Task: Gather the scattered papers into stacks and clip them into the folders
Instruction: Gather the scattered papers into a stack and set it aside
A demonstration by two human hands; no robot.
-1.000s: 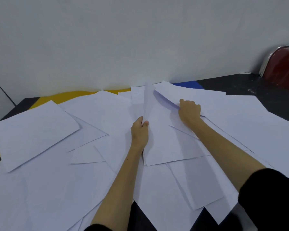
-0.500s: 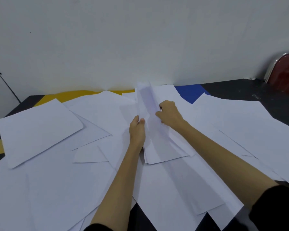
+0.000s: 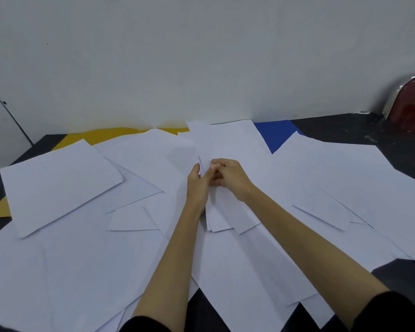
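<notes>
Loose papers (image 3: 65,259) cover the table (image 3: 359,130); wall (image 3: 201,56) behind.

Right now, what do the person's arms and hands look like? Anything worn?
Both forearms are bare, with black sleeves pushed up near the elbows. Left hand and right hand show no gloves, and no watch or bracelet at the wrists.

A dark tabletop (image 3: 359,130) is seen at the right of the frame, backed by a plain white wall (image 3: 201,56). A red chair back (image 3: 412,109) with a chrome frame is shown at the far right edge, behind the table.
</notes>
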